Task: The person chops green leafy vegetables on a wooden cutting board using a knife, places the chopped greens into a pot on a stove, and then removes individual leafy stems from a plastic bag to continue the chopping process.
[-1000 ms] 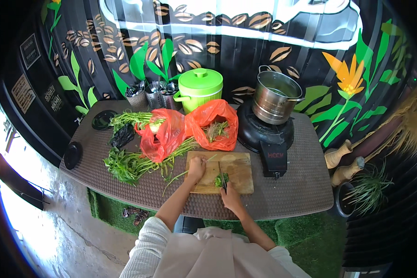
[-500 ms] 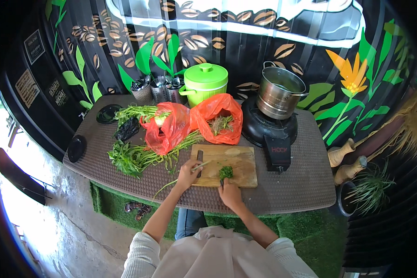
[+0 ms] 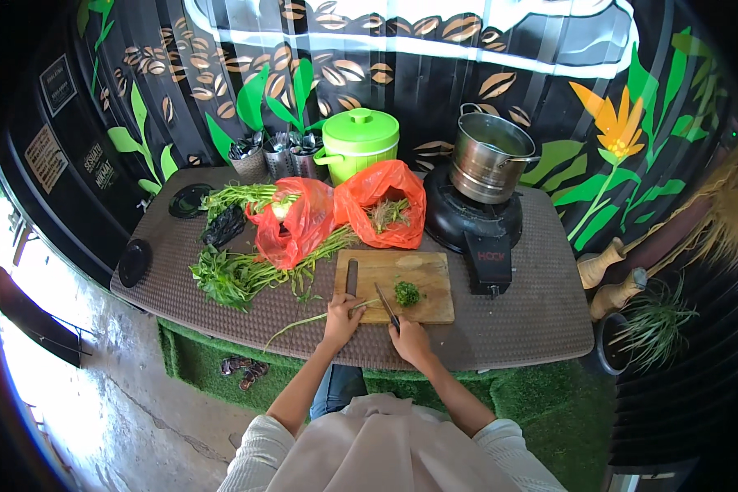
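My left hand (image 3: 342, 320) is closed on a long, thin green stalk (image 3: 297, 324), pressing it at the near left corner of the wooden cutting board (image 3: 355, 266). One end of the stalk lies on the board; the rest trails left over the table. My right hand (image 3: 409, 339) grips the black handle of a knife (image 3: 384, 299), its blade slanting up and left beside the stalk's end. Whether the edge touches the stalk, I cannot tell. Just right of the blade sits a small heap of chopped greens (image 3: 407, 293).
Leafy greens (image 3: 225, 279) lie left of the board. Behind it stand two red plastic bags (image 3: 283, 242) with vegetables, a lime-green lidded container (image 3: 361, 143) and cutlery holders (image 3: 279, 161). A steel pot (image 3: 492, 160) rests on a black stove (image 3: 488, 262) at right.
The knife has come away from the chopped heap and swung left to the stalk. My left hand has shifted slightly right and nearer me, with the stalk now lower on the board.
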Motion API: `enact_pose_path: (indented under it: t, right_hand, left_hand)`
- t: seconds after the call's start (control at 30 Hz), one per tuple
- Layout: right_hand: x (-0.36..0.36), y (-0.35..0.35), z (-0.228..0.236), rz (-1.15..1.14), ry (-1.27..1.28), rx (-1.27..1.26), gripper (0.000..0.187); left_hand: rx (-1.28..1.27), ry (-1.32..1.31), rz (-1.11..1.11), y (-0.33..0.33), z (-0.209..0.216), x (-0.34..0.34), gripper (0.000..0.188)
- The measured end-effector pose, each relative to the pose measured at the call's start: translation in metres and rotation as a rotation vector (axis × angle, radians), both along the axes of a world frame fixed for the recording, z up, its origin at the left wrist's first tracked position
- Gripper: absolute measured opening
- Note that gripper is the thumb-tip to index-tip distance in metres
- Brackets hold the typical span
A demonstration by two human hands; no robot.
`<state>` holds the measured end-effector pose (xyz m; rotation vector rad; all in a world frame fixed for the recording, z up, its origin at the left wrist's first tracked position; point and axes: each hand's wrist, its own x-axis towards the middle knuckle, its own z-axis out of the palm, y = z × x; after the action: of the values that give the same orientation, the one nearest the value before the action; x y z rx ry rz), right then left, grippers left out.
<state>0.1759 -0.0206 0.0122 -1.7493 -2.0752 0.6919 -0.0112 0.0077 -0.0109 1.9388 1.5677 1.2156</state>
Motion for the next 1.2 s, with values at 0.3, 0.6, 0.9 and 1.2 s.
enact_pose_path:
  t: [0.3, 0.6, 0.9, 1.2]
  right_hand:
    - [0.012, 0.001, 0.002, -0.08, 0.009, 0.06, 0.028]
    - [0.004, 0.003, -0.012, -0.022, -0.071, 0.07, 0.03]
    - [-0.005, 0.007, 0.007, 0.038, -0.18, -0.037, 0.027]
    - [-0.005, 0.021, 0.007, 0.107, -0.194, -0.094, 0.03]
  left_hand:
    - [0.029, 0.145, 0.012, -0.003, 0.004, 0.008, 0.011]
    - [-0.067, 0.104, 0.014, 0.01, -0.001, 0.03, 0.007]
    - [0.018, 0.105, 0.012, 0.007, -0.002, 0.03, 0.007]
    - [0.075, 0.129, 0.006, 0.005, -0.002, 0.029, 0.006]
